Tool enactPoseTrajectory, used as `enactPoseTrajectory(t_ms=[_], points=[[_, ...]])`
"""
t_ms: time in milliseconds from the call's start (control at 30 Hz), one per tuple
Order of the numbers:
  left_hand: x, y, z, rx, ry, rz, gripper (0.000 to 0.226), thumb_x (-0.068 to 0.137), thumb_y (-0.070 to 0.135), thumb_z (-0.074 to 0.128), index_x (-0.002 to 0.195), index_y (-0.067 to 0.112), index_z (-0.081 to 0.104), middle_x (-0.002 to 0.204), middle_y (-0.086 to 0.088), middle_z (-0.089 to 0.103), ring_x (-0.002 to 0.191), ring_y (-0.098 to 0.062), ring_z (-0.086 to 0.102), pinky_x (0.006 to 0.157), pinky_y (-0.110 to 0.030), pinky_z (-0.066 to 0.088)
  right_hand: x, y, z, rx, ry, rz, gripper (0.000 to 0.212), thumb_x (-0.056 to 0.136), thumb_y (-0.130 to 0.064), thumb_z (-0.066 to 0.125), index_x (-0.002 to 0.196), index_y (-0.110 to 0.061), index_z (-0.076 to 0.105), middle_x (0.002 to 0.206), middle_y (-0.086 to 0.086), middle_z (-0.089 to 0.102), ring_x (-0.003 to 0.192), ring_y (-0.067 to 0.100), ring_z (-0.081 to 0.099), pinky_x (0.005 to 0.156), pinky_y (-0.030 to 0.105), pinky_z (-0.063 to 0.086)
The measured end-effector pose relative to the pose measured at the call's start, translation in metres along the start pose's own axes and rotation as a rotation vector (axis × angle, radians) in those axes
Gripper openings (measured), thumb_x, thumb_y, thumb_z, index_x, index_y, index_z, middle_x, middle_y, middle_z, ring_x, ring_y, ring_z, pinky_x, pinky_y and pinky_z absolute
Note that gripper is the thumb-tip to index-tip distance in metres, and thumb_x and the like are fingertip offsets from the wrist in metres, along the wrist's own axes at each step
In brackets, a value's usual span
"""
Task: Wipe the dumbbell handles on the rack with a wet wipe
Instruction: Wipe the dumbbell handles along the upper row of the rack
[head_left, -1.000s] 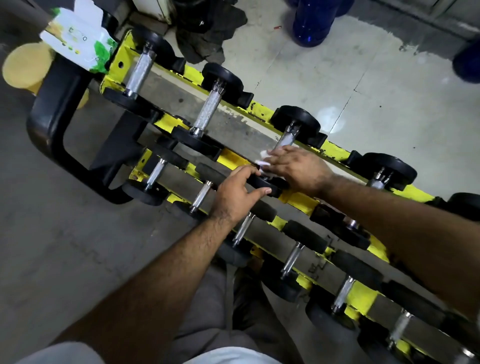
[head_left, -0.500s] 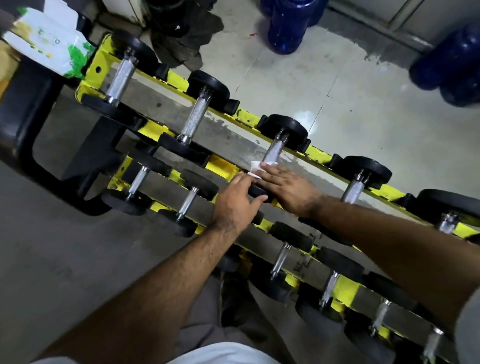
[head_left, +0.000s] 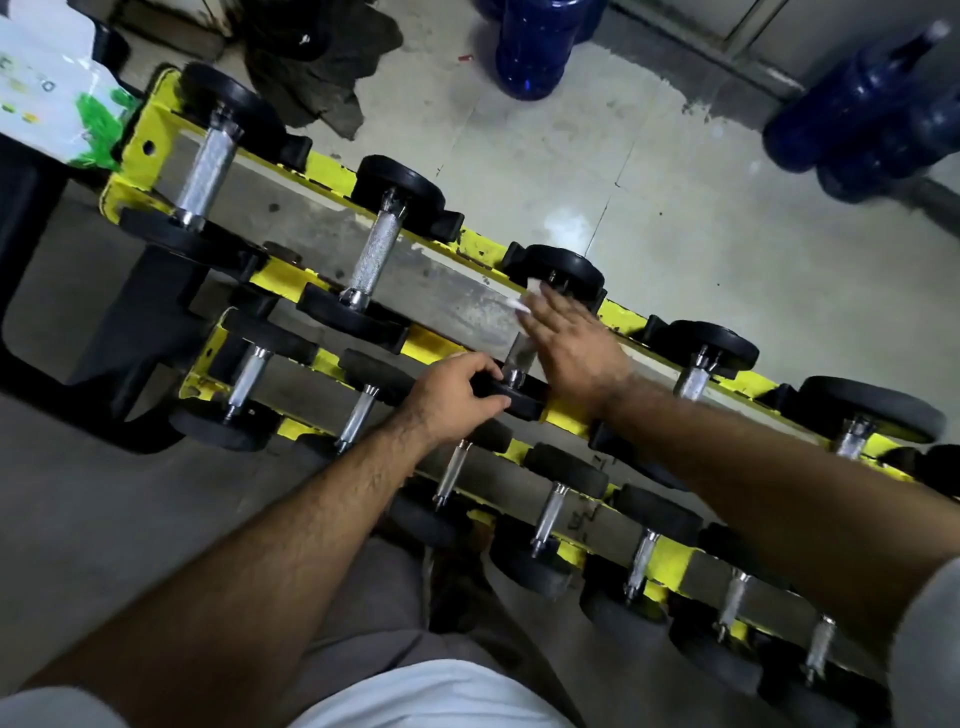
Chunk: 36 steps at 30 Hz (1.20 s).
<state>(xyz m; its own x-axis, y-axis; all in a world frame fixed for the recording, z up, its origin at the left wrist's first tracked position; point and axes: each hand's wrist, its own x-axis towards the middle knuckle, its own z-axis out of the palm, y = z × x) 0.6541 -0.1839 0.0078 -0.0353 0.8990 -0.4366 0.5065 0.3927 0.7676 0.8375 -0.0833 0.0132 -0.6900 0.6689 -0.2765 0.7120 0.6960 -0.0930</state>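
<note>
A yellow two-tier rack (head_left: 130, 150) holds rows of black-headed dumbbells with chrome knurled handles. My right hand (head_left: 576, 348) lies over the third top-tier dumbbell's handle (head_left: 519, 356). Its fingers are stretched toward the far head, pressing a white wet wipe (head_left: 522, 301) that peeks out at the fingertips. My left hand (head_left: 452, 395) grips the near black head (head_left: 519, 402) of the same dumbbell, fingers curled over its edge. Most of that handle is hidden under my right palm.
A white-and-green wipe pack (head_left: 47, 104) sits at the rack's left end on a black frame (head_left: 31, 208). A dark cloth (head_left: 322, 67) and blue water jugs (head_left: 535, 47) (head_left: 857, 119) stand on the tiled floor behind the rack. More dumbbells fill the lower tier (head_left: 550, 514).
My right hand has slid with the wipe along the handle from its near end toward the far head, fingers straightening. My left hand stays on the near head.
</note>
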Motion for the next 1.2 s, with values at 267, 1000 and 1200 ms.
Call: enactPoseTrajectory(t_ms=[267,1000,1200], points=[[-0.002,-0.002,0.008,-0.02,0.04,0.054,0.034,0.076,0.031,0.084,0.104,0.019,0.069,0.107,0.005,0.06,0.095,-0.014,0.059,0.079,-0.029,0.051,0.008,0.003,-0.016,-0.063,-0.083,0.035,0.055,0.1,-0.023,0.036,0.155,-0.016,0.032,0.163,0.006,0.025,0.152,0.026,0.017,0.122,0.044,0.016],[-0.004,-0.003,0.013,-0.178,0.059,-0.066,0.033,0.074,0.032,0.086,0.1,0.023,0.068,0.1,0.01,0.058,0.084,-0.011,0.056,0.073,-0.028,0.051,0.026,-0.004,-0.03,-0.225,-0.216,0.015,0.043,0.096,-0.029,0.04,0.129,-0.015,0.064,0.138,0.007,0.059,0.137,0.028,0.045,0.116,0.042,0.032],[-0.013,0.009,0.02,-0.1,0.096,-0.033,0.039,0.076,0.035,0.083,0.109,0.018,0.067,0.11,0.004,0.063,0.089,-0.018,0.06,0.069,-0.026,0.044,0.016,-0.005,-0.029,-0.24,-0.223,-0.147,0.038,0.097,-0.028,0.046,0.128,-0.018,0.064,0.135,0.005,0.062,0.133,0.025,0.049,0.118,0.042,0.03]])
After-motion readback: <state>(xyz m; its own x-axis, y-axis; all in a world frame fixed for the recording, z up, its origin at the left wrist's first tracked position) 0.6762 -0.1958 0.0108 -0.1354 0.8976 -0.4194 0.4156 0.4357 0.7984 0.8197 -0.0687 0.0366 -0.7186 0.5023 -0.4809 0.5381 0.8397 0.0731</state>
